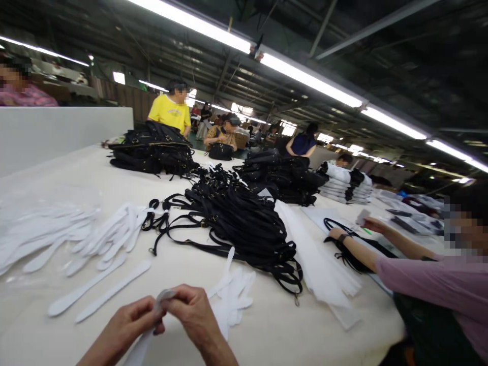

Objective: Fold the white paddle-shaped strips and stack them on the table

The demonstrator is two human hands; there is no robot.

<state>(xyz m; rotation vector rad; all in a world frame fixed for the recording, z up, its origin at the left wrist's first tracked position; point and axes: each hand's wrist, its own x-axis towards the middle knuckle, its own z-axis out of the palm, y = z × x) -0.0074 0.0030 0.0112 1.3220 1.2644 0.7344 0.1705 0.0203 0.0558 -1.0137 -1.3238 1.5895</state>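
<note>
White foam strip point(162, 297) pinched between both my hands at six o'clock.

My left hand point(127, 325) and right hand point(192, 310) each close their fingertips on its top end. I count two loose strips point(97, 292) at nine o'clock, one black strap heap point(238, 223) at twelve, and a co-worker's two arms point(366, 244) at three.

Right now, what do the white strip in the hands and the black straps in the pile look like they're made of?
White strip, pinched between left hand and right hand: thin, matte, limp where it hangs, so probably paper, foam or non-woven sheet; can't tell which. Black straps: smooth, slight sheen, flat bands with small metal fittings, likely leather or faux leather.
</note>
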